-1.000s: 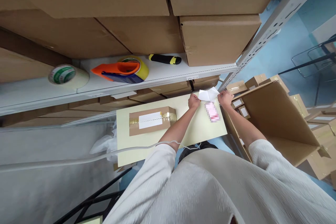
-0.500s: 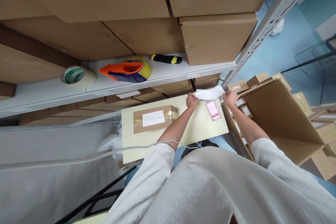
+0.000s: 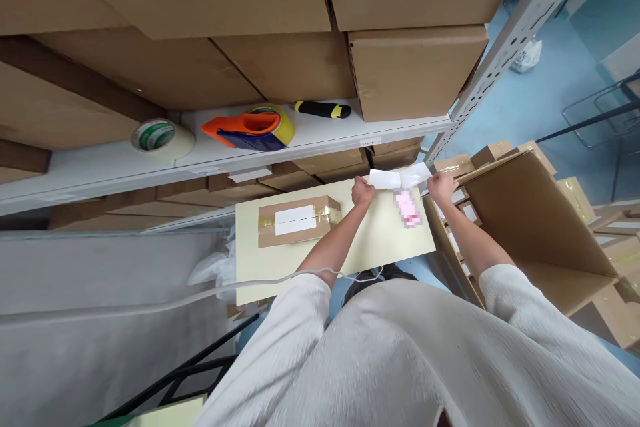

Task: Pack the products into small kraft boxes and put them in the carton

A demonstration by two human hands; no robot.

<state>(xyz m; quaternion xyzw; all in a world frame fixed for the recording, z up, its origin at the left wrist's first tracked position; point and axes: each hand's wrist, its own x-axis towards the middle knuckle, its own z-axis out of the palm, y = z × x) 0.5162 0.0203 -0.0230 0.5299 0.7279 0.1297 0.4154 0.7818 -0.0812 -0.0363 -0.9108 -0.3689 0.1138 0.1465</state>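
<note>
Between my two hands stretches a white paper sheet with a fold or seam across its middle. My left hand pinches its left end, and my right hand grips the right end. Just below the sheet, a pink item lies on the pale yellow board; it is pixelated, so its kind is hidden. Left of my left forearm rests a taped cardboard box with a white label on top.
Above, a grey shelf bears a tape roll, an orange tape dispenser, a black-and-yellow handled tool and large cartons. An open carton stands at right among smaller boxes. A white cable crosses before me.
The sheet's middle now shows a sharper break between its two halves, and the right half is tilted more. Both hands keep hold of it. The view has shifted slightly.
</note>
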